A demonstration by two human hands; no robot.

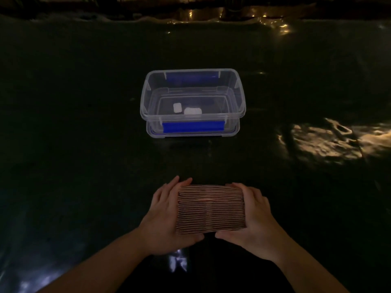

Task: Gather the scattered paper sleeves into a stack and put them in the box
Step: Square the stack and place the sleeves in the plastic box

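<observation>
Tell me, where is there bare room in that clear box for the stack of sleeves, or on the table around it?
Inside the clear box, the right half of the floor is bare; two small white pieces sit left of centre. The dark table lies bare left and right of the box and between it and the stack of sleeves. Both the left hand and right hand hold the stack.

1. The dark glossy tabletop lies bare between the hands and the clear plastic box with blue clips, so the straight way forward is unobstructed.
2. The box stands open at the top, with no lid across its rim.
3. Two small white packets lie on the box floor, left of centre; the right part of the floor is bare.
4. The tabletop is bare on both sides of the box.
</observation>
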